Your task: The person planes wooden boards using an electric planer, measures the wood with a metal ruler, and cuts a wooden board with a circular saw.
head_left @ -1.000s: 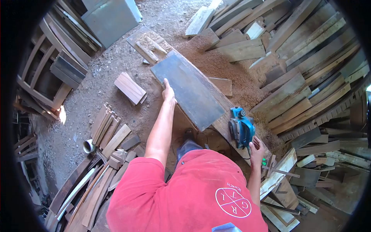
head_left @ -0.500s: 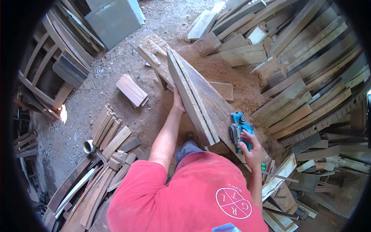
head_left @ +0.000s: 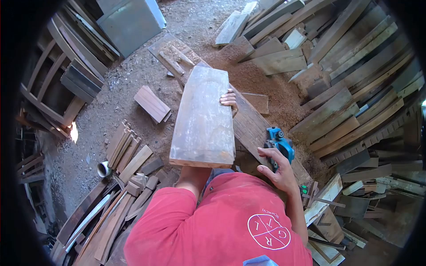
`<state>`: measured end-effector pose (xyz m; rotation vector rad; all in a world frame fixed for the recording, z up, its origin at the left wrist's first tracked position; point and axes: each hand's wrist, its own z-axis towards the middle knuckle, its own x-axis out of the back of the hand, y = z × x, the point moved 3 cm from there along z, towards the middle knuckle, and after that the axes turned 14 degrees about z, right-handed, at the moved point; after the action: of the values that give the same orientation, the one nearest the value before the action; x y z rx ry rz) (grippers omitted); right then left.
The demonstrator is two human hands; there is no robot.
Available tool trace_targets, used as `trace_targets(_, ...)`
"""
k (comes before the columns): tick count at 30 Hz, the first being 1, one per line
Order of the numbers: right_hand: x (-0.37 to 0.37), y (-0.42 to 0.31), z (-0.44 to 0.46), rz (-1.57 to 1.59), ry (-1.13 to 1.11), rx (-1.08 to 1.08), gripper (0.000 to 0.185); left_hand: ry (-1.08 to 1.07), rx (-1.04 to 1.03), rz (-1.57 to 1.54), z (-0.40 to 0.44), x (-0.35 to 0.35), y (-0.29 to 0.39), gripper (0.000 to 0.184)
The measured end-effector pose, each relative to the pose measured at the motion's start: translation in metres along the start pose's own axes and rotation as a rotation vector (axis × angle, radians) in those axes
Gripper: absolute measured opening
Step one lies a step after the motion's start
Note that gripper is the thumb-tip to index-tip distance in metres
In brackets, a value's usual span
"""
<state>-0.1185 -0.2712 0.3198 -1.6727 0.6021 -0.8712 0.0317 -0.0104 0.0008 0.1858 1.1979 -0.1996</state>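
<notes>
My left hand [head_left: 229, 101] carries a wooden board [head_left: 204, 117], with the forearm passing beneath it. Its fingers curl over the board's right edge. A broad, greyish, worn face of the board is turned up toward me, and its near end shows bare wood. To the right, my right hand [head_left: 279, 172] hovers with thumb and fingers apart, holding nothing. Just beyond it a blue electric planer [head_left: 281, 145] rests on the long plank bench [head_left: 250, 128]; whether fingertips touch it I cannot tell.
Wood strips [head_left: 175, 60] lie at the bench's far end. Short boards [head_left: 152, 104] are stacked on the ground at left. Sawdust [head_left: 279, 95] is heaped right of the bench, before a large lumber pile [head_left: 341, 106]. More offcuts [head_left: 128, 155] lie at lower left.
The board has turned from standing on edge to showing its broad face, swinging slightly left. My left hand's fingers now show at its right edge. My right hand has drawn slightly left.
</notes>
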Motion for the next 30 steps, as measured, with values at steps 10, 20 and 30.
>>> trace_targets(10, -0.002, 0.007, -0.003, 0.313, -0.006, -0.038, 0.051, 0.274, 0.036, 0.111, -0.026, -0.031, -0.025, 0.048)
trace_targets(20, -0.004, -0.002, -0.003, 0.305, -0.016, 0.028, 0.051, 0.365, 0.102, 0.140, -0.011, -0.055, -0.045, 0.051)
trace_targets(30, -0.004, -0.009, -0.002, 0.340, 0.005, 0.017, 0.055, 0.420, 0.103, 0.201, -0.016, -0.065, -0.027, 0.054)
